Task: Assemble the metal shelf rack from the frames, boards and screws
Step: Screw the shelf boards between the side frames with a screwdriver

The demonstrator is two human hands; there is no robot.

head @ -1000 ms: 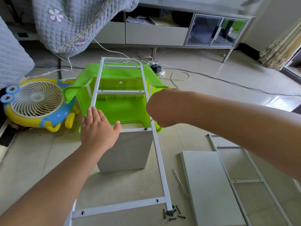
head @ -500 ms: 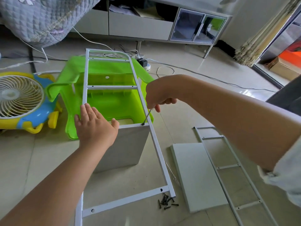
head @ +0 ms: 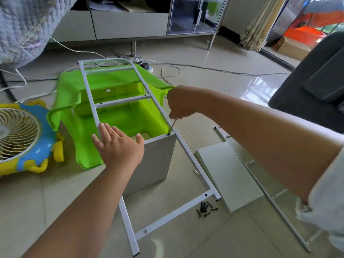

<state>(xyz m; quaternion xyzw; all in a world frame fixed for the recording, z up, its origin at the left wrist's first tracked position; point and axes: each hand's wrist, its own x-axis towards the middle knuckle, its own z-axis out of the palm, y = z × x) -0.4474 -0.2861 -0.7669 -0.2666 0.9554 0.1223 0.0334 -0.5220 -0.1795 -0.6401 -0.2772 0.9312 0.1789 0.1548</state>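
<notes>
Item, screw-driving step: your right hand (head: 181, 103) has fingers curled round the screwdriver (head: 172, 126), tip in the screw (head: 168, 134) just below them at frame (head: 188, 151) and board (head: 158, 159); left hand (head: 119, 146) flat, fingers straight; keep the shaft upright, press steadily.

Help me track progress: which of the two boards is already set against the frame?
The upright board under the left hand, not the board lying flat on the floor at right.
</notes>
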